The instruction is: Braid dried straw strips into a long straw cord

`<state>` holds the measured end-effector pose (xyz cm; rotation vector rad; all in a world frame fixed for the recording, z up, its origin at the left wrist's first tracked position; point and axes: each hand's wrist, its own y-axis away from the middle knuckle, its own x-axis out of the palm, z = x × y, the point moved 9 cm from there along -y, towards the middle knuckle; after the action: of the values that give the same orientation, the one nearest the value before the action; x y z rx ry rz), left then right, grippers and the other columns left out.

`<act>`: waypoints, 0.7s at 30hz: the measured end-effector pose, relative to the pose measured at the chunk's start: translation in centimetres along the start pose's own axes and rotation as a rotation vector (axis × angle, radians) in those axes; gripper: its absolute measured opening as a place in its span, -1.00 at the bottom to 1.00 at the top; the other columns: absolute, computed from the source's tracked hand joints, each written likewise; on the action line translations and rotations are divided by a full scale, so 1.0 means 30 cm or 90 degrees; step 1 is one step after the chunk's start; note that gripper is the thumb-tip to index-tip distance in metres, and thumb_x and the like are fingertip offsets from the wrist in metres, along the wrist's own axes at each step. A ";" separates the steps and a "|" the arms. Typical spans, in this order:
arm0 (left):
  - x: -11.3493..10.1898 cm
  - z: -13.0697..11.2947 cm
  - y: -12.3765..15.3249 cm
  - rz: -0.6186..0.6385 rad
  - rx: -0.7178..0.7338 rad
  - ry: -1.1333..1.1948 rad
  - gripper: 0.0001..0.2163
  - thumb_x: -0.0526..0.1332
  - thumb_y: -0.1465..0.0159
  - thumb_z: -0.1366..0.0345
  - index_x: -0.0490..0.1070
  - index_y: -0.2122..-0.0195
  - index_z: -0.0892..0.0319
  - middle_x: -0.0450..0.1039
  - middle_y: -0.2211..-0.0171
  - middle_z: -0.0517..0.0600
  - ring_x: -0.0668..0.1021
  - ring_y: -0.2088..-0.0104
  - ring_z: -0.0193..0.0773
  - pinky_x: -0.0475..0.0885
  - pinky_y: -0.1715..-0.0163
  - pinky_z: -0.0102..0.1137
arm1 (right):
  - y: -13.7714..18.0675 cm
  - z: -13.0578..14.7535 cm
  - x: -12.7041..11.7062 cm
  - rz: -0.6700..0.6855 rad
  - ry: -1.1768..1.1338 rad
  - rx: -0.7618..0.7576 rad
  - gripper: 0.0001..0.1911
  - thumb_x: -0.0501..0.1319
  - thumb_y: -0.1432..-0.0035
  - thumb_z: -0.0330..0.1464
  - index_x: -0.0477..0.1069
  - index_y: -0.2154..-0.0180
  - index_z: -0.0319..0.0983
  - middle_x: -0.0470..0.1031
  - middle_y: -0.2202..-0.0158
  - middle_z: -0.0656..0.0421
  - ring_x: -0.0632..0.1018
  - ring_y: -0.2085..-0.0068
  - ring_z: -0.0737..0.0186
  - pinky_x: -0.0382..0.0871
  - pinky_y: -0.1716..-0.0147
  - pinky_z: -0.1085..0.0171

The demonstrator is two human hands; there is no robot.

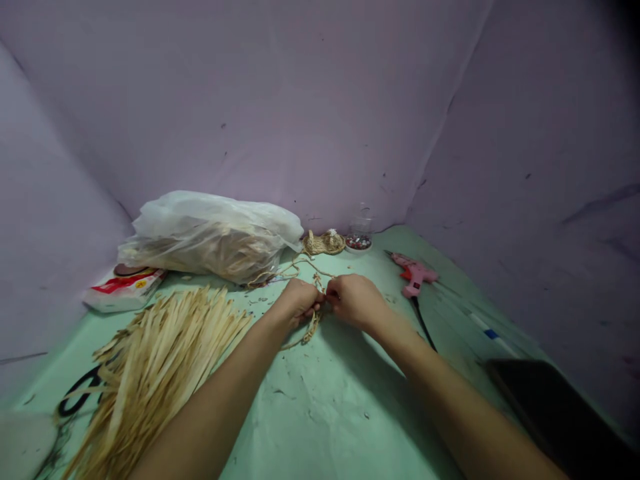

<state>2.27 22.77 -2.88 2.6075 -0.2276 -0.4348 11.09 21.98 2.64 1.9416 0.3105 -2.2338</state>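
Both hands (300, 301) (356, 300) pinch cord (313, 327) (plastic bag (215, 233) beyond, glue gun (416, 273) rightward).

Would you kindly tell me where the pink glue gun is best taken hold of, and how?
Probably by the handle, coming from the near side with the right hand: that part points toward the person, while the nozzle points away to the left and the black cord trails from the handle's end.

Light dim, diffuse. Soft shadow on green table (320, 427), nearer and left of pink glue gun (414, 275); table blurred right of gun; dark vignetting far above-right of gun.
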 end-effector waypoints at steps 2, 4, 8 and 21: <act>0.004 0.006 -0.003 0.003 -0.005 0.033 -0.81 0.08 0.08 0.48 0.12 0.76 0.22 0.05 0.86 -0.15 0.08 0.84 -0.53 -0.13 0.80 -0.53 | 0.013 0.005 -0.010 0.007 0.022 0.047 -0.75 0.06 0.02 -0.34 0.49 0.38 -0.25 0.52 0.39 -0.02 0.49 0.35 0.15 0.19 0.44 0.32; 0.002 0.012 -0.009 -0.007 -0.005 0.056 -0.83 0.07 0.09 0.48 0.13 0.76 0.22 0.05 0.86 -0.16 0.08 0.84 -0.53 -0.13 0.80 -0.53 | 0.026 0.023 -0.020 0.006 0.027 0.065 -0.73 0.06 0.02 -0.34 0.50 0.37 -0.26 0.52 0.38 -0.04 0.50 0.35 0.13 0.21 0.44 0.31; -0.006 0.027 -0.019 -0.013 -0.011 0.073 -0.82 0.06 0.14 0.51 0.07 0.77 0.22 0.00 0.87 -0.18 0.06 0.83 -0.55 -0.13 0.79 -0.55 | 0.040 0.085 -0.019 0.019 0.033 0.033 -0.73 0.05 0.03 -0.39 0.51 0.36 -0.25 0.51 0.41 -0.06 0.51 0.34 0.07 0.24 0.45 0.28; 0.011 0.008 -0.022 0.126 0.037 0.051 -0.93 0.15 0.11 0.44 0.23 0.66 0.26 0.10 0.78 -0.17 0.08 0.80 -0.56 -0.18 0.79 -0.55 | 0.049 -0.126 -0.063 0.102 -0.455 0.215 -0.85 0.13 0.06 -0.44 0.42 0.39 -0.33 0.39 0.65 0.16 0.41 0.66 0.36 0.23 0.69 0.42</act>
<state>2.56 23.15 -3.49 2.6197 -0.4737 -0.2576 15.35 21.54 3.94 1.0857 -0.3216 -2.7936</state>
